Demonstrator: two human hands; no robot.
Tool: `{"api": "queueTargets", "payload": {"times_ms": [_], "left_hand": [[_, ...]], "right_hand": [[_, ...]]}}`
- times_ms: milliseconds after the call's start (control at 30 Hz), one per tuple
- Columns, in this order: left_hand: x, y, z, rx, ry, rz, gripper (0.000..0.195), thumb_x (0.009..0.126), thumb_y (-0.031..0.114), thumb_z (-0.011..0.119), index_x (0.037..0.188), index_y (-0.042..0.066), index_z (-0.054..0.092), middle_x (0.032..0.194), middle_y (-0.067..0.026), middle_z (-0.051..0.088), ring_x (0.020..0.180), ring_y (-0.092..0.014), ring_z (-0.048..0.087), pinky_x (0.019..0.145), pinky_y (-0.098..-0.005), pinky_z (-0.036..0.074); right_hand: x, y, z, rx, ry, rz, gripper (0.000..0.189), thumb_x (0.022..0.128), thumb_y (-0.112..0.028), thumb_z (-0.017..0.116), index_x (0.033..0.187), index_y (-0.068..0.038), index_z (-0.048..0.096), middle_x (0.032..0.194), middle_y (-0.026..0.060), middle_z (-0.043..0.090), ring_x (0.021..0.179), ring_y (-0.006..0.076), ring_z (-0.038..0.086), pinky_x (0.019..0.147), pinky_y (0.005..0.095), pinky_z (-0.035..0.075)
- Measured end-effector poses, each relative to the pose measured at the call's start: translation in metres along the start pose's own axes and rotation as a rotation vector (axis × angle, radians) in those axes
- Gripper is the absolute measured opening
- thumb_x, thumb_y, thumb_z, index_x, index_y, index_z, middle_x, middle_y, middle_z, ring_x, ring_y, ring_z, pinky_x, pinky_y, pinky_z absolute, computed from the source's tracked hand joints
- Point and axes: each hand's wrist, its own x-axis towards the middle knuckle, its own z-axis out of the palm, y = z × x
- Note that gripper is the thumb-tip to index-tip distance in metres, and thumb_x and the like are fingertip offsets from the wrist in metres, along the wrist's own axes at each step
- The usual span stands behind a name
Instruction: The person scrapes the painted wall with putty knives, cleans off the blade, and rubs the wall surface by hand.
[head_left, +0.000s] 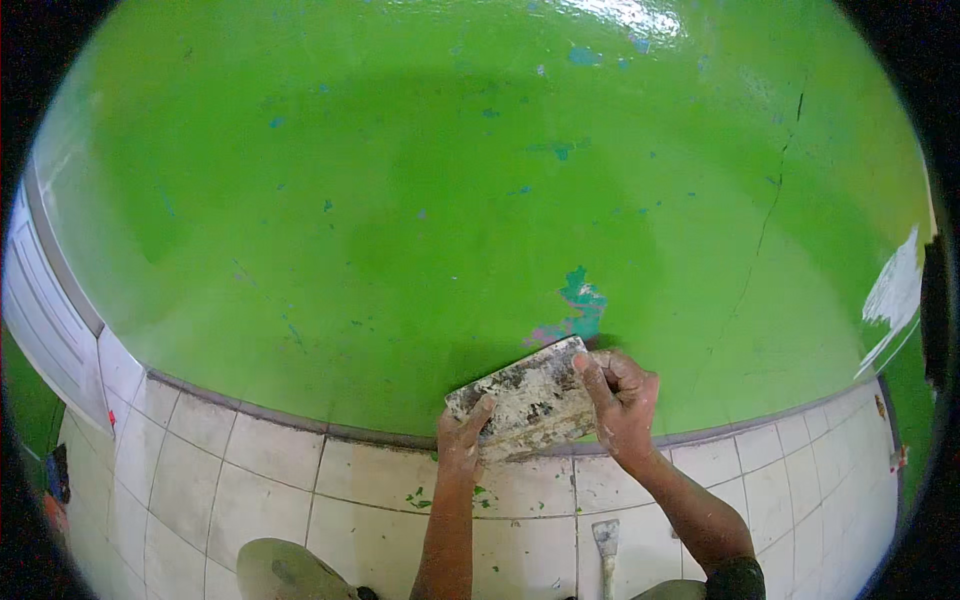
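Observation:
Both hands hold a broad rectangular plasterer's blade (534, 401) crusted with dried white filler. My left hand (465, 435) grips its left end, thumb across the face. At the right end, my right hand (626, 401) has its thumb on the blade and its other fingers curled behind, mostly hidden. The blade's long upper edge tilts up to the right and is at or very close to the green painted wall (420, 300). Just above its upper right corner is a chipped patch (581, 307) showing turquoise and pink layers. Whether the edge touches the wall is hard to tell.
A paint scraper (606, 544) lies on the tiled floor (262, 450) between my knees, near green paint flakes (484, 495). A thin crack (765, 214) runs down the wall at right, left of a white filler smear (892, 292). A white door (52, 315) stands far left.

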Motion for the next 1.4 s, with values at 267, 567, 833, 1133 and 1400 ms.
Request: {"api": "queueTargets", "payload": {"times_ms": [267,567,833,1133,1400], "left_hand": [[-0.008,0.006,0.001,-0.102,-0.083,0.385,0.032,0.074,0.015,0.089,0.092,-0.002,0.068,0.085,-0.0055,0.067,0.072,-0.014,0.060,0.067,-0.0301,0.049],[-0.018,0.017,0.001,0.095,-0.012,0.481,0.027,0.078,0.013,0.086,0.094,-0.001,0.069,0.085,-0.0021,0.067,0.071,-0.011,0.057,0.065,-0.0259,0.047],[-0.025,0.035,0.004,0.061,-0.077,0.534,0.028,0.078,0.018,0.086,0.091,0.000,0.069,0.082,-0.0008,0.064,0.070,-0.010,0.054,0.064,-0.0265,0.046],[-0.022,0.039,0.004,0.007,-0.061,0.486,0.031,0.078,0.021,0.087,0.090,-0.001,0.068,0.079,0.0005,0.060,0.066,-0.010,0.050,0.061,-0.0288,0.044],[-0.020,0.054,0.005,0.182,-0.019,0.499,0.029,0.077,0.020,0.087,0.093,-0.001,0.073,0.081,-0.0018,0.067,0.070,-0.011,0.055,0.065,-0.0288,0.046]], "right_hand": [[0.002,-0.005,0.007,0.031,0.048,-0.092,0.015,0.093,-0.007,0.070,0.080,-0.001,0.067,0.063,-0.0084,0.045,0.060,0.0012,0.034,0.051,0.0218,0.026],[0.002,-0.015,0.009,0.016,0.072,-0.070,0.017,0.092,-0.011,0.071,0.081,0.001,0.067,0.059,0.0024,0.055,0.055,0.0048,0.043,0.047,0.0249,0.034],[-0.003,-0.013,0.021,0.073,0.093,-0.042,0.019,0.094,-0.014,0.071,0.080,-0.001,0.068,0.061,-0.0089,0.045,0.057,0.0020,0.034,0.050,0.0231,0.024],[0.004,-0.023,0.015,0.071,0.097,0.005,0.019,0.093,-0.012,0.071,0.080,0.002,0.068,0.060,-0.0059,0.048,0.057,0.0028,0.037,0.048,0.0243,0.028],[0.017,-0.031,0.017,-0.059,0.118,-0.076,0.020,0.092,-0.014,0.072,0.080,0.002,0.068,0.059,-0.0050,0.045,0.056,0.0033,0.035,0.048,0.0248,0.026]]}}
